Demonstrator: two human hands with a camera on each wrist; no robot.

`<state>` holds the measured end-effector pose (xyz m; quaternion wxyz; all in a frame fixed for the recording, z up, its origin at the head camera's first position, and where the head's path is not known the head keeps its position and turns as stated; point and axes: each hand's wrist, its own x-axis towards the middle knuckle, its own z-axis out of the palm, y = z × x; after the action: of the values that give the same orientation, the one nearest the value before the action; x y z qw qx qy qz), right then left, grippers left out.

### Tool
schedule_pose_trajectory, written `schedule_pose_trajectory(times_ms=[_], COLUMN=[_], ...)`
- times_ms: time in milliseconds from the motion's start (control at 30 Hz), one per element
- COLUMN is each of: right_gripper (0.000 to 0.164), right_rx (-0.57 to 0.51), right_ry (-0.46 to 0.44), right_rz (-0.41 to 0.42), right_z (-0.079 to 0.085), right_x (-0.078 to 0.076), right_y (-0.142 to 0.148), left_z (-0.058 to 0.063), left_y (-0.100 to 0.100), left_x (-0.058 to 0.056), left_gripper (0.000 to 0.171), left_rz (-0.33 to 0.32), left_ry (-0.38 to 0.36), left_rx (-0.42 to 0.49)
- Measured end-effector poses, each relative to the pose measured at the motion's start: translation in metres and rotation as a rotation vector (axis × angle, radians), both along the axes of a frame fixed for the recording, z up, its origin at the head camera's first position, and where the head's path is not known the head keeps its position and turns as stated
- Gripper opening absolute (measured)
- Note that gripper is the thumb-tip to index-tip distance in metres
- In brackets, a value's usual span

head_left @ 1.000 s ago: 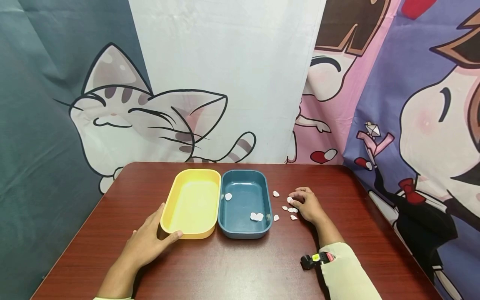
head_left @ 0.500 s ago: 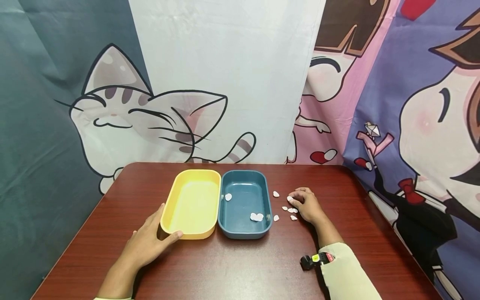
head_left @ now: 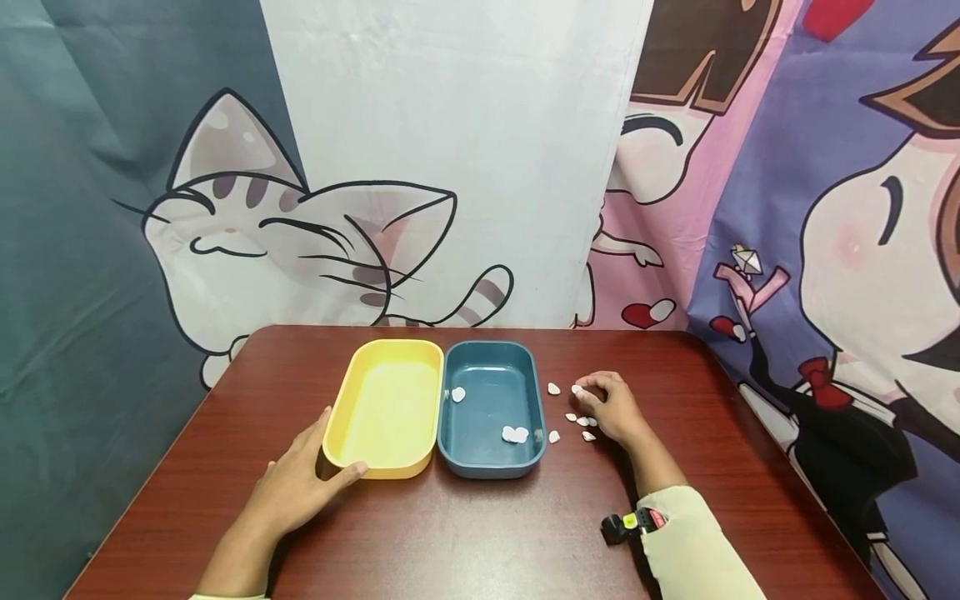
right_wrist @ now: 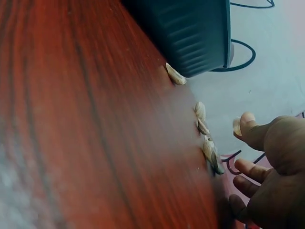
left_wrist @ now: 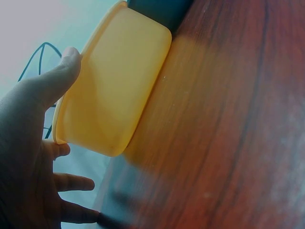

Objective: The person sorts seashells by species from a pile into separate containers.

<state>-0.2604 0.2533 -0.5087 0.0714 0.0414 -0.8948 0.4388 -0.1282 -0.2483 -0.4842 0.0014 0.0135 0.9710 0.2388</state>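
My right hand (head_left: 617,410) pinches a small pale seashell (head_left: 577,389) between thumb and fingertips, just above the table. In the right wrist view that shell (right_wrist: 237,126) shows at the thumb tip. Several more shells (head_left: 582,422) lie on the wood beside and below this hand. My left hand (head_left: 295,477) spans the near left corner of a yellow plastic box (head_left: 384,408), thumb on the near rim, fingers fairly straight along the left side. Right against it stands a dark blue box (head_left: 491,392), with 3 white shells (head_left: 516,435) inside.
Both boxes stand on a dark red-brown wooden table (head_left: 480,542). One shell (head_left: 554,437) lies close to the blue box's right wall. A cartoon-printed cloth (head_left: 480,167) hangs behind the table. A black device (head_left: 628,525) is strapped to my right wrist.
My right hand has shifted slightly away from me and to the left, and the pinched shell has moved with it. The left hand and both boxes stay put.
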Motion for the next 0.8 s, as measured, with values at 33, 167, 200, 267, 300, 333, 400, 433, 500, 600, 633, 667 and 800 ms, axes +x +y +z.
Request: schedule_pose_trajectory(times_ms=[33, 167, 200, 267, 300, 333, 400, 433, 500, 600, 633, 667, 800], right_gripper=[0.015, 0.015, 0.015, 0.015, 0.015, 0.016, 0.015, 0.015, 0.015, 0.015, 0.015, 0.014, 0.012], right_rx=[-0.007, -0.019, -0.025, -0.037, -0.044, -0.047, -0.059, -0.067, -0.085, -0.104, -0.106, -0.107, -0.128], right_ry=[0.008, 0.040, 0.044, 0.045, 0.047, 0.047, 0.046, 0.046, 0.044, 0.050, 0.056, 0.063, 0.074], right_rz=[-0.003, -0.006, -0.002, 0.007, 0.014, 0.021, 0.031, 0.035, 0.041, 0.050, 0.058, 0.066, 0.110], right_z=[0.001, 0.007, 0.009, 0.014, 0.015, 0.018, 0.021, 0.023, 0.025, 0.028, 0.029, 0.030, 0.032], right_x=[0.000, 0.002, 0.002, 0.003, 0.004, 0.005, 0.006, 0.007, 0.009, 0.012, 0.013, 0.014, 0.020], right_y=[-0.002, -0.009, -0.012, -0.017, -0.020, -0.023, -0.030, -0.033, -0.039, -0.048, -0.051, -0.054, -0.064], left_z=[0.000, 0.000, 0.000, -0.001, -0.001, -0.001, -0.001, -0.001, -0.001, 0.000, 0.000, 0.000, -0.001], left_y=[0.000, 0.000, 0.000, 0.000, 0.000, 0.000, 0.000, 0.000, 0.000, 0.000, -0.001, -0.001, -0.001], left_x=[0.000, -0.001, -0.001, -0.001, -0.001, -0.001, -0.001, -0.001, -0.001, -0.001, -0.001, -0.002, -0.002], left_gripper=[0.116, 0.115, 0.115, 0.115, 0.115, 0.115, 0.115, 0.115, 0.116, 0.115, 0.115, 0.115, 0.115], left_rz=[-0.001, -0.004, -0.004, -0.004, -0.004, -0.004, -0.004, -0.004, -0.004, -0.006, -0.006, -0.007, -0.006], left_ry=[-0.002, -0.002, -0.003, 0.000, 0.001, 0.003, 0.003, 0.001, -0.002, -0.002, -0.003, -0.002, -0.005], left_rx=[-0.001, -0.008, -0.008, -0.009, -0.009, -0.009, -0.007, -0.006, -0.006, -0.004, -0.005, -0.007, -0.003])
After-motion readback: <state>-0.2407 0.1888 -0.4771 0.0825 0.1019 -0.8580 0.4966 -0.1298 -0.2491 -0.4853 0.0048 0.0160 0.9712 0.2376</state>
